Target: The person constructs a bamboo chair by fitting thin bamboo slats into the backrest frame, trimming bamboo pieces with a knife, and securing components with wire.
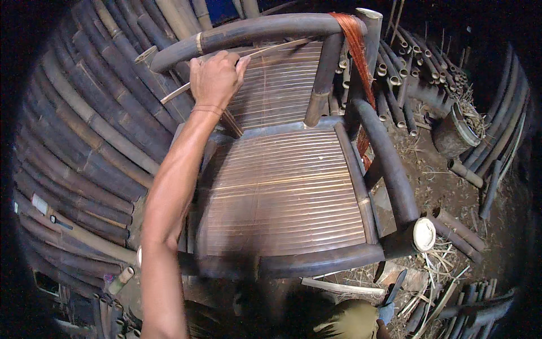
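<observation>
My left hand (217, 79) is at the upper left of a dark bamboo chair (316, 261), just below the curved top rail. Its fingers are closed on a thin pale bamboo strip (276, 50), which slants across the slatted backrest (282, 85) and sticks out past the left side. Narrow bamboo slats cover the seat (288, 198), partly in shadow. Orange-red strands (353, 39) hang over the top rail's right end. My right hand does not show clearly. A small brownish patch at the lower edge, below a knife (398, 282), is too unclear to name.
Long dark bamboo poles (84, 130) lean close together on the left. Cut bamboo lengths (395, 73) are stacked behind the chair at right, near a bucket-like container (454, 135). Shavings and split strips (344, 286) litter the ground. Khaki cloth (353, 321) shows at the lower edge.
</observation>
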Motion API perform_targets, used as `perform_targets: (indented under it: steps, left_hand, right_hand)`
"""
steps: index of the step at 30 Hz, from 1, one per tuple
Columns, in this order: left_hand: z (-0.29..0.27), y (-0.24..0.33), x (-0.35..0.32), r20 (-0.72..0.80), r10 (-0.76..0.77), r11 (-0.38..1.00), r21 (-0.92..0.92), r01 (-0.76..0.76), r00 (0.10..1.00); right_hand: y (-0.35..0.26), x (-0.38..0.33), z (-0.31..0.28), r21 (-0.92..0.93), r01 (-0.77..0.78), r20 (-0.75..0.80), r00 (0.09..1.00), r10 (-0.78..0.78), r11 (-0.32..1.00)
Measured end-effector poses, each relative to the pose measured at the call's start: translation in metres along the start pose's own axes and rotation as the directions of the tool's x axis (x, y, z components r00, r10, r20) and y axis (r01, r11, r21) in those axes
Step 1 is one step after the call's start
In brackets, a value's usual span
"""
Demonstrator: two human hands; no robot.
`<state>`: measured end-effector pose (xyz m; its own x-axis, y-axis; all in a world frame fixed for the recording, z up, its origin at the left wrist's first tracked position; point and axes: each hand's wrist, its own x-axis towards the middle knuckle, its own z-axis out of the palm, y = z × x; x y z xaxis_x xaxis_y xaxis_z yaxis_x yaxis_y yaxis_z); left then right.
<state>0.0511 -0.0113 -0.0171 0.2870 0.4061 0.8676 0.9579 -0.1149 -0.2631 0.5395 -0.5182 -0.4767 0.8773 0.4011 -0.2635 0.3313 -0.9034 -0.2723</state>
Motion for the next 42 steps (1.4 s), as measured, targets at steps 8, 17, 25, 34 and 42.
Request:
perform_targets:
  steps: [8, 17, 25, 34, 42]
  left_hand:
    - [0.002, -0.026, 0.003, -0.022, 0.056, 0.996, -0.067, -0.057, 0.998]
    - [0.056, -0.049, 0.023, 0.034, -0.038, 0.985, -0.167, 0.044, 0.999]
    - [0.077, -0.009, 0.005, -0.001, -0.134, 0.953, -0.276, 0.128, 0.991]
    - [0.107, -0.031, 0.006, -0.181, 0.067, 0.944, -0.307, -0.121, 0.981]
    - [0.115, 0.016, -0.006, -0.301, -0.473, 0.822, -0.488, 0.292, 0.828]
  right_hand:
    - [0.007, 0.013, 0.012, -0.105, -0.013, -0.042, 0.999, 0.009, 0.994]
    - [0.019, 0.063, -0.009, -0.243, 0.144, 0.075, 0.989, -0.129, 0.959]
    - [-0.223, 0.037, -0.211, 0.833, 0.496, -0.395, 0.844, -0.362, 0.246]
    - [-0.324, -0.052, -0.263, 0.413, 0.813, -0.252, 0.535, -0.807, 0.410]
    - [-0.348, -0.083, -0.277, 0.329, 0.854, -0.262, 0.493, -0.830, 0.404]
